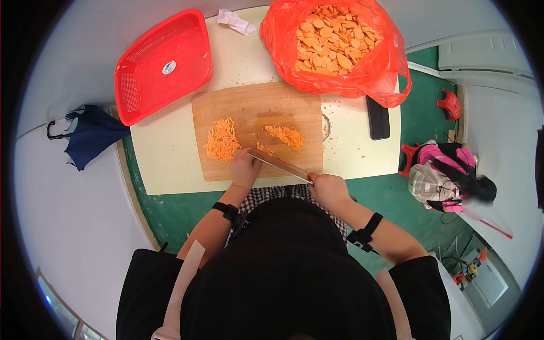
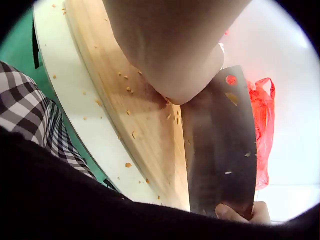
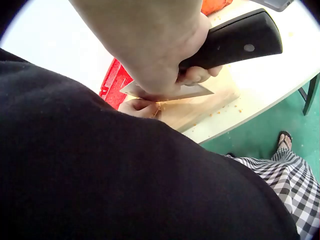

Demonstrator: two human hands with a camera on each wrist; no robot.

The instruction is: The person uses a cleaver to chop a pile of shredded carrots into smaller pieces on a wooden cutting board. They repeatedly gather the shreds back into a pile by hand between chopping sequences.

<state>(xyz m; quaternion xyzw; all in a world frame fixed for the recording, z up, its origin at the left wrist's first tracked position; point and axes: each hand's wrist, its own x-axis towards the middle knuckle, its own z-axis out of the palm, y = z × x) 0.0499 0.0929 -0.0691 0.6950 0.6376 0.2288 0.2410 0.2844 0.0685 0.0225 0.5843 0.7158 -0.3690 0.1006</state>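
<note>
The right hand [image 1: 330, 191] grips the black handle [image 3: 240, 42] of a wide cleaver [image 1: 280, 165], whose blade [image 2: 217, 145] slants over the near part of a wooden cutting board [image 1: 258, 102]. Beside the blade's other end, the left hand [image 1: 245, 169] is low on the board, its bent fingers [image 3: 137, 107] at a few orange strips; its fingertips are hidden in the left wrist view. A pile of orange shreds [image 1: 221, 140] lies left on the board, and finely chopped orange bits [image 1: 287, 136] lie right of centre.
A red basket [image 1: 164, 73] stands at the back left, near crumpled paper [image 1: 236, 22]. A red bag [image 1: 277, 39] of orange slices [image 1: 334, 45] is at the back right, with a black phone [image 1: 378, 119] below it. Orange crumbs dot the table [image 1: 164, 153].
</note>
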